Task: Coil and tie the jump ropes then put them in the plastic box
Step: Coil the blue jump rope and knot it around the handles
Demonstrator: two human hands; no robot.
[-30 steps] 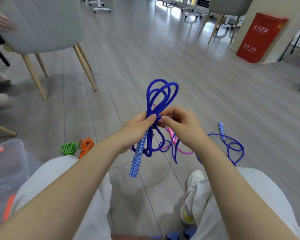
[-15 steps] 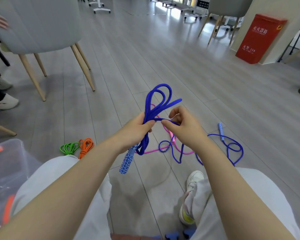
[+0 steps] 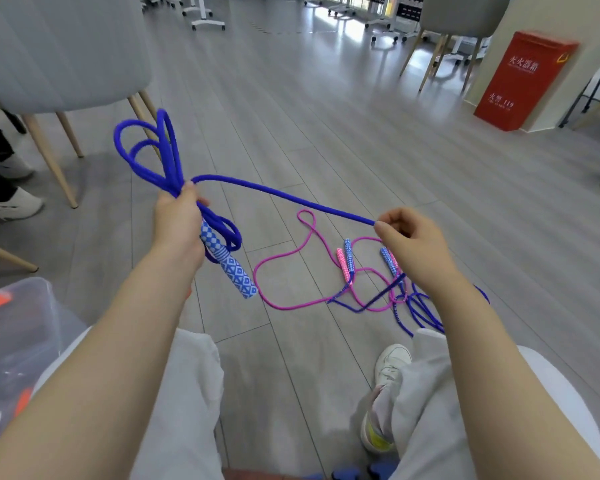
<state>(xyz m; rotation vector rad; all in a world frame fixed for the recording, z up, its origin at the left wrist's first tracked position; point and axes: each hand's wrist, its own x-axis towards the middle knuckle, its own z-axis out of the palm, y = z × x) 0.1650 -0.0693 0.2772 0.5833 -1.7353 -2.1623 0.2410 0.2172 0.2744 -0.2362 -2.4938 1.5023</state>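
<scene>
Head cam: left hand (image 3: 177, 223) grips the coiled blue jump rope (image 3: 160, 157) mid-air, right hand (image 3: 407, 237) pinches its taut tail. I'd worry the coil slips loose if that tail gets yanked.

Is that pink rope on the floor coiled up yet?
No, spread loose: the pink rope sprawls in open loops on the floor, untied.

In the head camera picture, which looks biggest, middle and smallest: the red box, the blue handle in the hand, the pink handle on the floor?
1. Red metal box
2. Blue patterned handle, near the camera
3. Pink patterned handle
</scene>
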